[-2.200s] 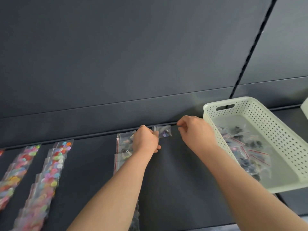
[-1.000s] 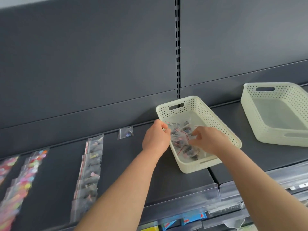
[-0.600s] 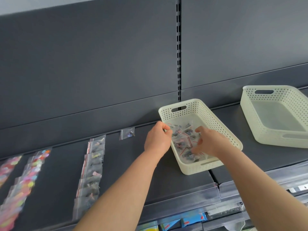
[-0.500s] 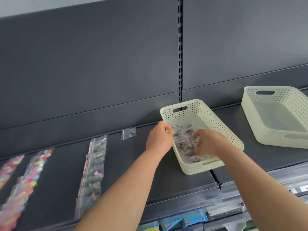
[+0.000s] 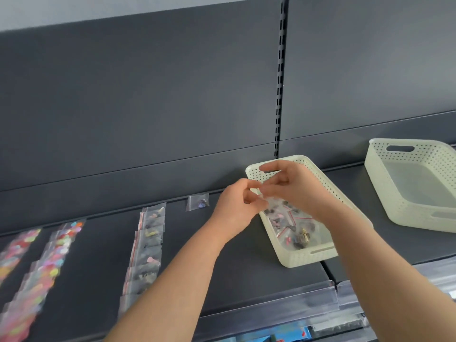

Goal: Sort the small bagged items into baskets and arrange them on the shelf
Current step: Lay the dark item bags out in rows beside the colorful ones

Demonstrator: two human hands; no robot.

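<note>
A cream perforated basket (image 5: 308,258) sits on the dark shelf (image 5: 234,280) and holds several small clear bags (image 5: 293,228) of dark trinkets. Both hands are raised over its left rear corner. My left hand (image 5: 235,208) and my right hand (image 5: 298,191) meet fingertip to fingertip and pinch a small clear bag (image 5: 269,202) between them; it is blurred and partly hidden. One single bag (image 5: 197,203) lies at the back of the shelf. Left of it, a row of overlapping bags (image 5: 148,243) runs towards the front edge.
Two rows of bags with colourful pieces (image 5: 56,255) (image 5: 14,250) lie at the far left. An empty cream basket (image 5: 417,213) stands on the neighbouring shelf at the right. A clear plastic strip (image 5: 271,307) runs along the shelf's front edge.
Both hands have lifted out of the basket and come together above its left rear corner with a small bag. Earlier my right hand was down among the bags.
</note>
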